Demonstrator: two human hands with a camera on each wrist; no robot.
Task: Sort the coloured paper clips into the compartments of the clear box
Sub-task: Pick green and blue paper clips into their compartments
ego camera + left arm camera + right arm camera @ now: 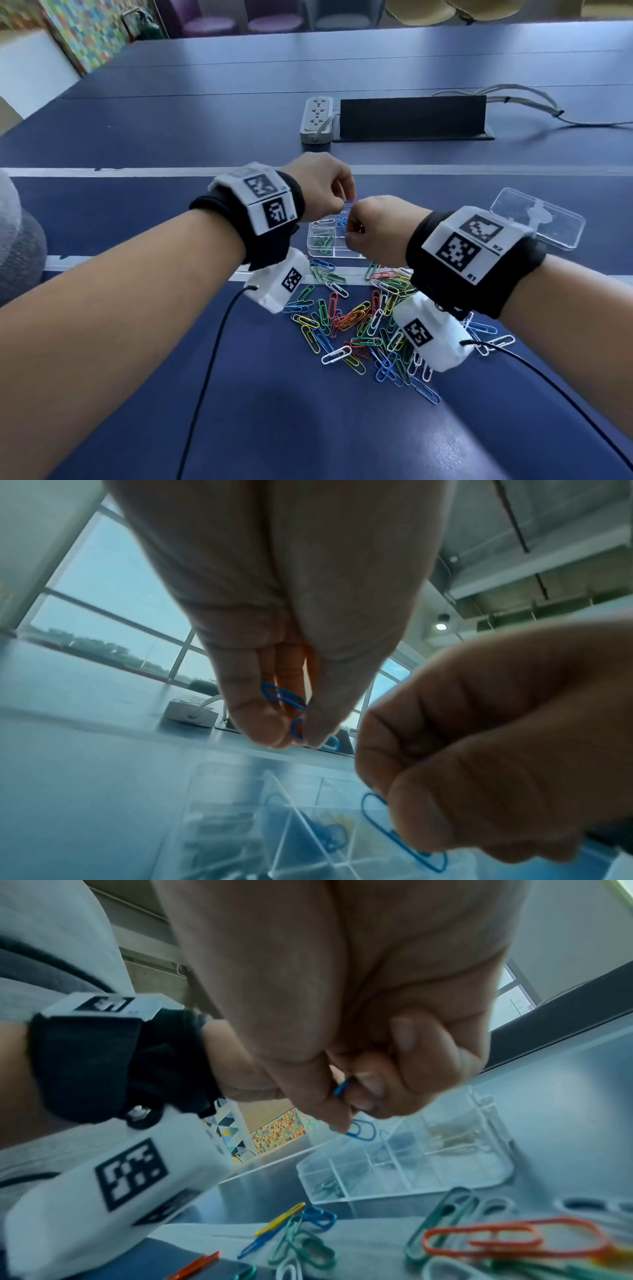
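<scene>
Both hands hover close together above the clear compartment box [317,251]. My left hand [296,737] pinches linked blue paper clips [284,696] between thumb and fingertips. My right hand [349,1096] is curled and pinches another blue clip [394,829] that hangs down over the box [284,818]. The head view shows the left hand [337,205] and right hand [352,226] almost touching. Separate compartments hold green clips [322,241], blue clips [340,221] and white ones. A loose pile of mixed coloured clips [363,325] lies in front of the box.
The box's clear lid [537,219] lies open to the right. A white power strip [317,118] and a black cable cover [411,118] sit farther back on the blue table. Thin black cables run from both wrist cameras toward me.
</scene>
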